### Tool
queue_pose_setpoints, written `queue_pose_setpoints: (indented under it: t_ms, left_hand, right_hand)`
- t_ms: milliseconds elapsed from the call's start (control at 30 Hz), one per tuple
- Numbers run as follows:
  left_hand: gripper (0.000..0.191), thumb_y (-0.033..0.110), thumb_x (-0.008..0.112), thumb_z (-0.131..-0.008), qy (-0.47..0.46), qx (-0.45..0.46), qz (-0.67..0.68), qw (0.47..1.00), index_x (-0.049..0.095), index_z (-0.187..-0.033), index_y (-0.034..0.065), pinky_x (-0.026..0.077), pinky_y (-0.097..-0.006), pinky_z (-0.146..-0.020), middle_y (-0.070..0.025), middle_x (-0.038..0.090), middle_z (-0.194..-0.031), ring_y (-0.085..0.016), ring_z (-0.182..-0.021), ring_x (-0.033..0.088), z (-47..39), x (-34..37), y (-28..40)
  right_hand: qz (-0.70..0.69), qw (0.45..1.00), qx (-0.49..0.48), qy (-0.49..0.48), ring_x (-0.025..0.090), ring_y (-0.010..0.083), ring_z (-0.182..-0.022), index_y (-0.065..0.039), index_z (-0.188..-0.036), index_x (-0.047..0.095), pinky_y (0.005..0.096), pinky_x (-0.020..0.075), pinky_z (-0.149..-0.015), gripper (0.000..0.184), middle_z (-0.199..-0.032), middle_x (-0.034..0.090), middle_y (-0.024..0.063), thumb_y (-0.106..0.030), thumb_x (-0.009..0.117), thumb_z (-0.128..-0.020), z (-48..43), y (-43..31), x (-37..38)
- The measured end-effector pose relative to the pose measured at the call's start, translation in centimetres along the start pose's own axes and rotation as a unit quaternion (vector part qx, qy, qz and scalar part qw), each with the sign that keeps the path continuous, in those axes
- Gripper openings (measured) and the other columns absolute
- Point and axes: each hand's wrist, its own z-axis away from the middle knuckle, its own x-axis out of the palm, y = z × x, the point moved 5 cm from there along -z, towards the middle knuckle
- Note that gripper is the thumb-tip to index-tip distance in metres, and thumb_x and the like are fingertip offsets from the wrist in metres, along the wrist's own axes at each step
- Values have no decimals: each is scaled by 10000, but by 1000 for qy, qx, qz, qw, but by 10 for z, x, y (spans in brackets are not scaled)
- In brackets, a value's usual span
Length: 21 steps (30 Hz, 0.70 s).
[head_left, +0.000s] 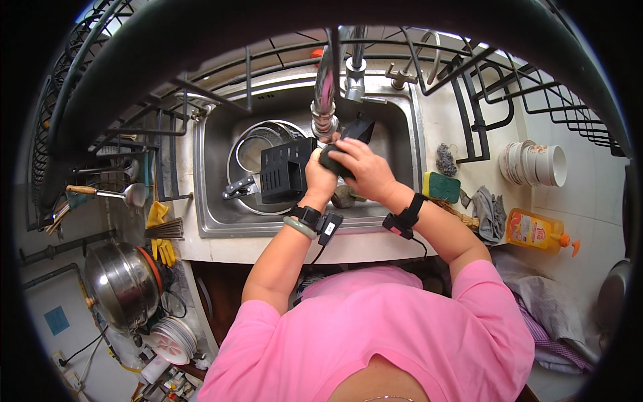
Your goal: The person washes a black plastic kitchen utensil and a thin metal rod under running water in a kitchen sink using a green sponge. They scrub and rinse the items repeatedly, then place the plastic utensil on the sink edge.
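Observation:
Beneath the faucet's spout [324,120], my left hand [320,173] grips a dark, rounded object [335,160] that I cannot identify. My right hand [370,168] lies over its upper right side, fingers spread across it. To the left in the stainless-steel sink [208,221], a black slotted knife holder [284,173] leans in a round metal basin [232,166]. Black-handled knives [240,187] lie beside the holder. A flat black piece [364,128] rests behind my hands, partly hidden. Under my wrists sits a brownish rounded thing [343,197], mostly covered.
A black wire rack [248,80] crosses above the sink. On the right counter lie a green-and-yellow sponge [442,187], a steel-wool scrubber [446,161], a grey cloth [488,213], stacked bowls [532,163] and an orange soap bottle [535,228]. Yellow gloves [158,216] hang at left.

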Motion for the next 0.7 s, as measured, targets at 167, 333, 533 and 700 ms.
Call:
queue_pose_setpoints:
  t_ms: [167, 333, 533, 700]
  left_hand:
    - [278, -63, 641, -708, 0, 12, 88, 996, 500, -918, 54, 462, -237, -721, -17, 591, -884, -90, -792, 557, 9, 4, -6]
    - [283, -77, 624, -703, 10, 28, 36, 999, 494, -920, 49, 461, -232, -706, -13, 586, -871, -89, -776, 555, 6, 3, -9]
    - [243, -39, 639, -685, 35, 40, 99, 994, 494, -863, 38, 455, -249, -670, -16, 585, -804, -82, -740, 544, 17, -1, -9]
    - [248, -53, 632, -690, 29, 49, 109, 992, 491, -870, 40, 452, -243, -685, -12, 580, -821, -80, -754, 545, 17, -1, -4]
  right_hand:
    - [32, 999, 37, 25, 477, 254, -1154, -190, -1111, 583, 348, 490, -842, 481, -1208, 539, 23, -24, 586, -660, -8, 25, -12]
    - [9, 1000, 1, 10, 465, 265, -1167, -179, -1140, 564, 358, 484, -851, 509, -1226, 520, 45, -12, 584, -659, -3, 15, -2]
    - [70, 993, 94, 16, 450, 265, -1182, -212, -1154, 556, 369, 477, -871, 537, -1243, 507, 51, -26, 595, -652, -6, 44, -6]
    - [54, 997, 58, 3, 419, 278, -1204, -211, -1196, 519, 375, 470, -884, 584, -1279, 478, 45, -30, 587, -645, -5, 36, 2]
